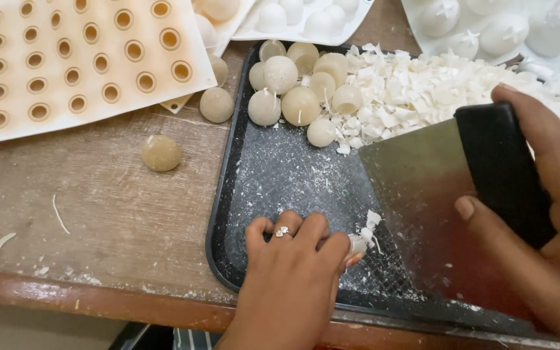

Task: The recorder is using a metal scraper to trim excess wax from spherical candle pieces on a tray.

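Closest, the left hand (293, 256) rests curled on the black tray (228, 194), fingertips pinching a small white wax piece (360, 243). Right hand (539, 220) grips a metal scraper (416, 194), blade down beside it. Bare tray floor lies between the hands and the wax balls (299, 84).

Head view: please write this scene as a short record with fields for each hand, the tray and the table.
left hand: left hand rests on the tray, fingertips pinching a small wax piece
right hand: right hand holds a scraper by its black handle, blade down on the tray
tray: dark, dusted with crumbs; wax balls and a heap of white flakes at the far end
table: wooden table; one ball lies apart; a mould with oval holes at far left
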